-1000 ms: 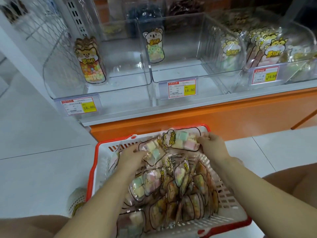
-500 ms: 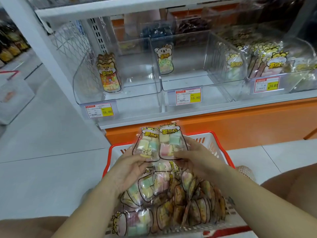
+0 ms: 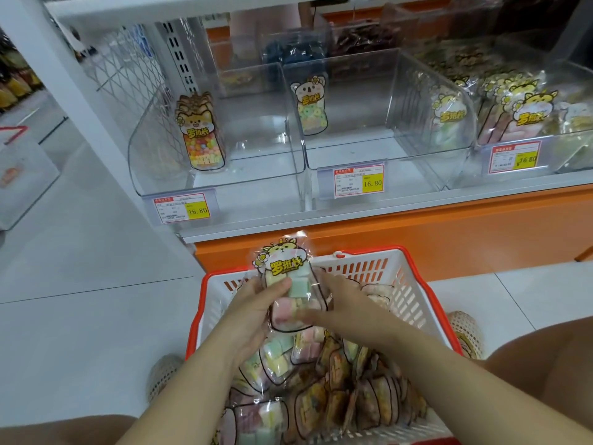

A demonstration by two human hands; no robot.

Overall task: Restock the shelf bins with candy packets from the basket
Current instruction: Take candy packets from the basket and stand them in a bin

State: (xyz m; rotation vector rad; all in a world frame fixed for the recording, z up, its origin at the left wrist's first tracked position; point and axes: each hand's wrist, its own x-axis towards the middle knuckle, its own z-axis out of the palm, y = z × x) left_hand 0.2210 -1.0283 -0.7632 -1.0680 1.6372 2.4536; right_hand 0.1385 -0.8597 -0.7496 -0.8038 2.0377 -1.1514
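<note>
A white basket with a red rim [image 3: 414, 293] stands on the floor in front of me, full of candy packets [image 3: 337, 396]. Above it I hold stacked pastel marshmallow packets [image 3: 290, 281] upright. My left hand [image 3: 253, 313] grips them from the left and my right hand [image 3: 345, 308] from the right. The clear left bin [image 3: 224, 175] on the shelf holds a few packets of coloured candy [image 3: 200, 136]. One ring-candy packet [image 3: 311, 107] leans in the middle bin [image 3: 385, 149]. The right bin [image 3: 529, 139] holds several marshmallow packets [image 3: 526, 114].
Price tags reading 16.80 [image 3: 184, 208] hang at the bin fronts. An orange base panel [image 3: 417, 232] runs under the shelf. A white upright post [image 3: 64, 78] stands at left. More bins with dark sweets [image 3: 298, 53] sit behind. My knees frame the basket.
My hands lifted packets out of the basket and brought them together into one stack held upright. The view tilted up towards the shelf.
</note>
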